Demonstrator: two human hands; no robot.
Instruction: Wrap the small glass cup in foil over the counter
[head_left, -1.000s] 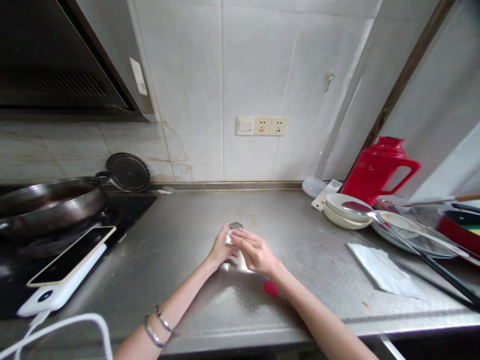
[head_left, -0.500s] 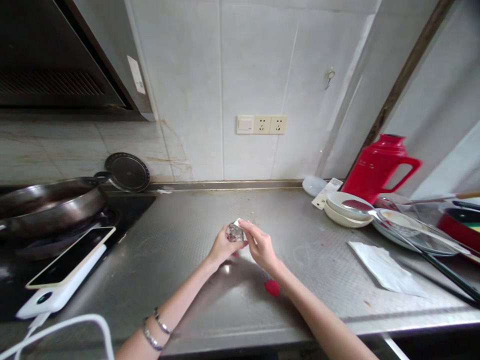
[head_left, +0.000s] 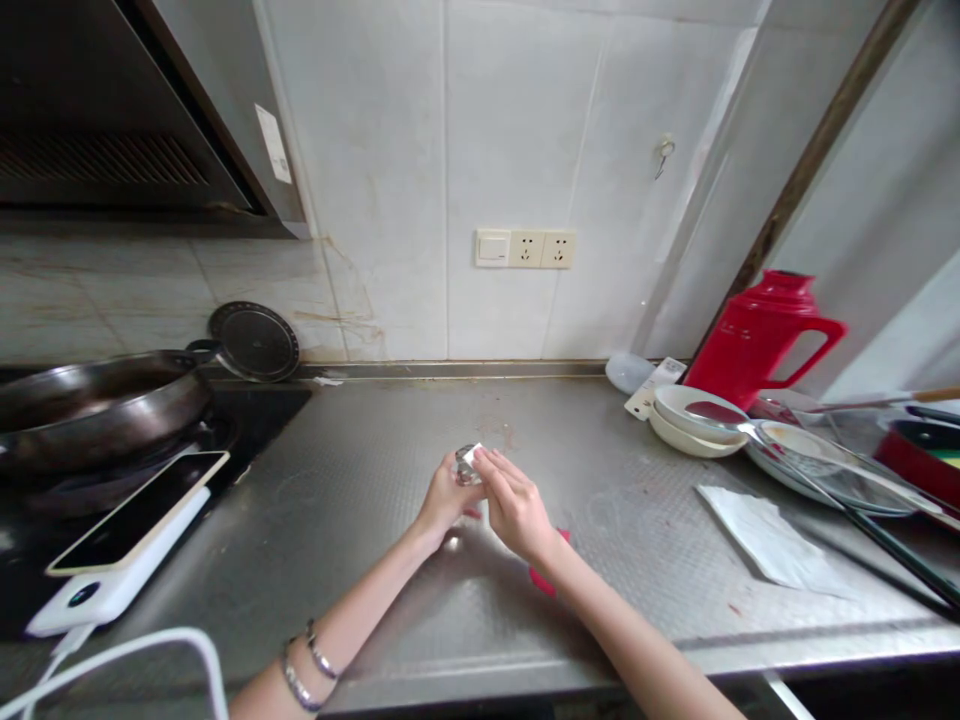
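Observation:
Over the middle of the steel counter, my left hand [head_left: 444, 502] is closed around a small clear, shiny glass-like object [head_left: 462, 470]. My right hand [head_left: 517, 508] presses a small white tissue-like piece [head_left: 475, 452] against the top of that object. The fingers hide much of both things, so the object's exact kind cannot be made out. A red object [head_left: 543, 582] lies on the counter, partly covered by my right forearm. A bit of red also shows just below my hands.
At the left, a metal pan [head_left: 105, 405] sits on the black hob, with a phone [head_left: 139, 512] and white power bank [head_left: 124, 570] in front. On the right are stacked bowls [head_left: 694, 440], a red thermos jug [head_left: 765, 340], a white napkin [head_left: 772, 540] and long-handled utensils.
My right hand has shifted slightly left and over the clear object, covering more of it. The clear object has turned a little in my left hand. My right forearm hides the red object differently.

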